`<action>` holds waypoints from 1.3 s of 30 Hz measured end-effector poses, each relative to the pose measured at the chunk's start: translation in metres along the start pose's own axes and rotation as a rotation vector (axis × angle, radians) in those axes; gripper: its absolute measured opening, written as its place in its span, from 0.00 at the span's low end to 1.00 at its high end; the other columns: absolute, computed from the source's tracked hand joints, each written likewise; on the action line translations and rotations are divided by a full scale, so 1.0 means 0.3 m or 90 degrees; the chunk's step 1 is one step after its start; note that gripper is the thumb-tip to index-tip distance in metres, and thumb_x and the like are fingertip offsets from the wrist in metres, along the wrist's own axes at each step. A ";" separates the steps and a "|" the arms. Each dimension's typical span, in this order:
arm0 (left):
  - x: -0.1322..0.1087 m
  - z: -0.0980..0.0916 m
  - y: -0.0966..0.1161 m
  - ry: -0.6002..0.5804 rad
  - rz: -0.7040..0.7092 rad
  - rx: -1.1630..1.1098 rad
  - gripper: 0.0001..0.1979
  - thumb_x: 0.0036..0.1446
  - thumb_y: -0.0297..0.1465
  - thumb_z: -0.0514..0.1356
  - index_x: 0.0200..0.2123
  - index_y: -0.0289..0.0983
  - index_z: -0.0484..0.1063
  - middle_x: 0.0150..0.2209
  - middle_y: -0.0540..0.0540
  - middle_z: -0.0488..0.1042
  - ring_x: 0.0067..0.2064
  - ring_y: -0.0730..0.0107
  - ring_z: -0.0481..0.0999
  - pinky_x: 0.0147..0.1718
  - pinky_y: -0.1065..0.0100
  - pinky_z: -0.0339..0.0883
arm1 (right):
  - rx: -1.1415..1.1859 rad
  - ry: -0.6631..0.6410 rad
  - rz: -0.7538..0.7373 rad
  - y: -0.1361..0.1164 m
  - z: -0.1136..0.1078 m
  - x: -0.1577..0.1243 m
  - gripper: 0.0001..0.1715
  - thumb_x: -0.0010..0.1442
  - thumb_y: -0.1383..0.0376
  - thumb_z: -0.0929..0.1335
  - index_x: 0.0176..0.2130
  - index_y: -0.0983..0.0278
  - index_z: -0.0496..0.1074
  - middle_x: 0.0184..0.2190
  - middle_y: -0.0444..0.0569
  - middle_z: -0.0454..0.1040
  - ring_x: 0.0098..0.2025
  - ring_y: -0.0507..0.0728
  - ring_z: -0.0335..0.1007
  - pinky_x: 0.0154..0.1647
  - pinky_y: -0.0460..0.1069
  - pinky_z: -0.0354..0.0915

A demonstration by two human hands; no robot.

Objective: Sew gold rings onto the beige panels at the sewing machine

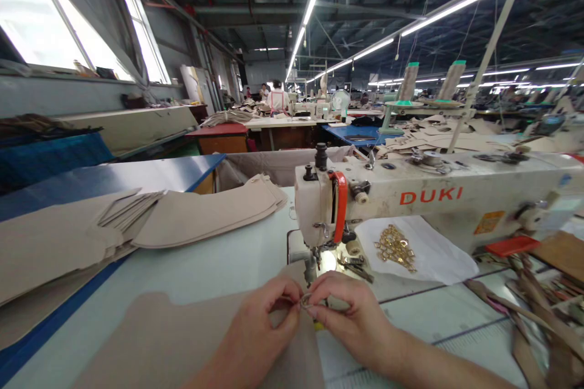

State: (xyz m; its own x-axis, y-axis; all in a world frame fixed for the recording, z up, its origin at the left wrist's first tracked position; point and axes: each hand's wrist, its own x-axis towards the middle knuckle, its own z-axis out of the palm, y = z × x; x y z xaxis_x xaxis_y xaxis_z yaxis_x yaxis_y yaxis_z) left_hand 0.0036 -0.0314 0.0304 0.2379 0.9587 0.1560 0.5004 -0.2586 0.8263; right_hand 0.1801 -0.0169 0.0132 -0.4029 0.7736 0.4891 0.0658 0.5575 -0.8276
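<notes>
Both hands meet just in front of the sewing machine's needle area. My left hand [267, 322] pinches one side of a small ring with a narrow strip [304, 301], and my right hand [353, 313] pinches its other side. Fingertips hide part of it. Under my left hand a large beige fabric piece [168, 328] lies on the pale table, its upper corner near the presser foot. The white sewing machine [378, 194] has its lamp lit. Right of the needle, a pile of gold metal rings [395, 247] rests on a white sheet [438, 255].
Stacked beige panels [210, 213] lie at the left on the pale table [182, 273]. Brown strips [542, 322] and a red object [512, 246] are at the right. Thread cones [408, 82] stand behind the machine. People [276, 99] sit far off.
</notes>
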 end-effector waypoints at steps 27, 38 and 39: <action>0.002 0.019 -0.013 0.077 -0.026 -0.078 0.03 0.49 0.31 0.59 0.26 0.38 0.69 0.26 0.52 0.73 0.30 0.71 0.75 0.33 0.73 0.68 | 0.225 0.092 0.235 0.037 0.031 -0.002 0.08 0.47 0.70 0.68 0.32 0.64 0.70 0.24 0.40 0.71 0.26 0.49 0.65 0.30 0.43 0.60; 0.005 0.021 0.001 0.083 -0.020 -0.038 0.04 0.49 0.31 0.59 0.25 0.39 0.67 0.26 0.52 0.72 0.30 0.72 0.74 0.33 0.73 0.68 | 0.023 0.037 0.193 0.033 0.004 -0.008 0.05 0.53 0.68 0.66 0.29 0.65 0.74 0.24 0.44 0.72 0.26 0.50 0.65 0.29 0.43 0.60; 0.005 0.023 -0.001 0.081 -0.022 -0.034 0.04 0.49 0.30 0.59 0.25 0.39 0.67 0.26 0.52 0.72 0.30 0.71 0.74 0.33 0.73 0.68 | -0.025 0.029 0.166 0.027 0.001 -0.006 0.06 0.54 0.69 0.66 0.29 0.65 0.74 0.24 0.43 0.71 0.27 0.50 0.64 0.29 0.43 0.59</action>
State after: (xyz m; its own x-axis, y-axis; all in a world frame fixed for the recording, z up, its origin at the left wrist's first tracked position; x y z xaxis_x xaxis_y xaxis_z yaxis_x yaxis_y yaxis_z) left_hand 0.0096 -0.0306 0.0266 0.1116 0.9751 0.1915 0.4602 -0.2216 0.8597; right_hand 0.1810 -0.0139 0.0055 -0.3257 0.9052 0.2729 0.1980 0.3475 -0.9165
